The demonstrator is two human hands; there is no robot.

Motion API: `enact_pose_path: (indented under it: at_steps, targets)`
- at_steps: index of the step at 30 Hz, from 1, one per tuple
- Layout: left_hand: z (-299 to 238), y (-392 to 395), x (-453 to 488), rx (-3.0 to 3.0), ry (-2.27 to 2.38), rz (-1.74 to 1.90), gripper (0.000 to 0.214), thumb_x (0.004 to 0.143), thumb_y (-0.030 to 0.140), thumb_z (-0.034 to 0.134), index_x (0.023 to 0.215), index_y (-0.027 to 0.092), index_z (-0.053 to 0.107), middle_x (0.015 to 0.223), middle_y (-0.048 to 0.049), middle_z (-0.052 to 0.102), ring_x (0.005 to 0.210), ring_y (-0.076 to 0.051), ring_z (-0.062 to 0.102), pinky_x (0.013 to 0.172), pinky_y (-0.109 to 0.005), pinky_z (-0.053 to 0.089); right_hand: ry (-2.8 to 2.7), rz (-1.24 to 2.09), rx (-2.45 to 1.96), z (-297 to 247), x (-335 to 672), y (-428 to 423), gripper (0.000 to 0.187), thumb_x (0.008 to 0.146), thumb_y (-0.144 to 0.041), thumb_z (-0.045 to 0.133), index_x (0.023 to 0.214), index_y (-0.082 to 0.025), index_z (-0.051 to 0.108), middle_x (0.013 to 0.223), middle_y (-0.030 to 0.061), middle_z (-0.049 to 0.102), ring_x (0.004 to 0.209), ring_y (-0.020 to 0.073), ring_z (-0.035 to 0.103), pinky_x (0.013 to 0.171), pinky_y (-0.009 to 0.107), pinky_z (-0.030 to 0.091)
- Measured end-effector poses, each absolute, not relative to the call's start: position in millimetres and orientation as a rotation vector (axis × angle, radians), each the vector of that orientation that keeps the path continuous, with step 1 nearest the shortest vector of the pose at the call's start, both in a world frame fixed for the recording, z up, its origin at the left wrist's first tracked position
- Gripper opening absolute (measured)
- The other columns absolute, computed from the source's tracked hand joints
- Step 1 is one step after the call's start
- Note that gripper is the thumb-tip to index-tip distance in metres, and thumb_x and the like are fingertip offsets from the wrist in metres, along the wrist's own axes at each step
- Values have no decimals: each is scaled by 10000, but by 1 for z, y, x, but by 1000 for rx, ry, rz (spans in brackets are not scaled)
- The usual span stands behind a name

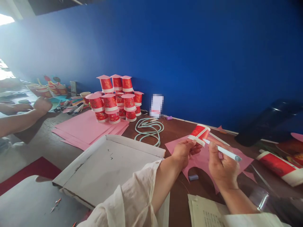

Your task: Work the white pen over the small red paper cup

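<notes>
A red and white paper cup [200, 131] is tilted on its side in my left hand [184, 153], with my thumb and fingers closed around its white-rimmed end. My right hand [223, 167] grips a white marker [224, 151] with a grey end. Its tip is right at the cup's wall; whether it touches, I cannot tell. Beneath both hands lies a cut sheet of pink paper [176, 145] with rounded cut-outs. A small grey-purple cap [193, 177] rests on the table just below the paper.
Red cups with pink paper tops [110, 102] stand stacked beside pink sheets [82, 126]. A grey box lid [113, 164] lies near my left arm, below a coiled cable [148, 130]. Cups [280, 165] and a dark bottle [260, 124] lie right. Another person's hand [42, 105] is far left.
</notes>
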State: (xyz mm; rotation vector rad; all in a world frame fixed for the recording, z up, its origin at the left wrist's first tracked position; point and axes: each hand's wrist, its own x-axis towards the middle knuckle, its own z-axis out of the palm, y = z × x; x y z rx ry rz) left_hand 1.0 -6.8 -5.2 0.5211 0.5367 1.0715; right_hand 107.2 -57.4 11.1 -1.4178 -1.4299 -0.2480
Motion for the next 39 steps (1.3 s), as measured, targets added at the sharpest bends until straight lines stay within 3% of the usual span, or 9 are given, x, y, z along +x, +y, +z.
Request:
enact_pose_path:
  at_steps: [6,9,14,21,35,39]
  targets:
    - [-3,-8,0,521,538,1075,186,670,248,731,774,111,661,774,-79,673,737,-155,628,860,-339,448,-1404,-216,-1516,10,108,-58,394,893,-462,435,954,-158,677,863,112,697,890,234,646,784,342,481]
    - [-1,-9,0,532,520,1077,198,651,257,751,729,108,646,734,-71,658,723,-150,619,873,-344,442,-1433,-205,-1508,9,107,-58,370,895,-445,443,987,-171,675,910,103,703,907,223,646,792,331,481]
    - [-2,-8,1,545,518,1074,169,661,240,734,703,108,639,710,-65,651,678,-133,610,837,-330,454,-1503,-272,-1447,10,105,-56,331,890,-414,467,1001,-180,673,990,97,695,925,209,643,780,308,484]
    - [-3,-9,1,560,524,1079,263,600,286,782,721,92,653,710,-70,649,668,-132,607,772,-309,460,-1503,-271,-1494,8,107,-54,359,894,-438,438,970,-170,664,935,102,704,864,217,655,708,301,482]
    - [-3,-10,2,557,545,1115,360,515,352,830,693,107,635,706,-67,648,680,-139,606,796,-327,464,-1485,-215,-1600,10,105,-57,432,888,-501,411,943,-169,682,801,102,710,760,227,655,620,292,441]
    - [-4,-10,2,584,544,1090,344,544,355,821,694,107,634,707,-69,650,679,-140,605,811,-338,455,-1447,-262,-1560,10,105,-56,429,889,-490,419,969,-158,679,889,119,709,810,218,653,655,287,444]
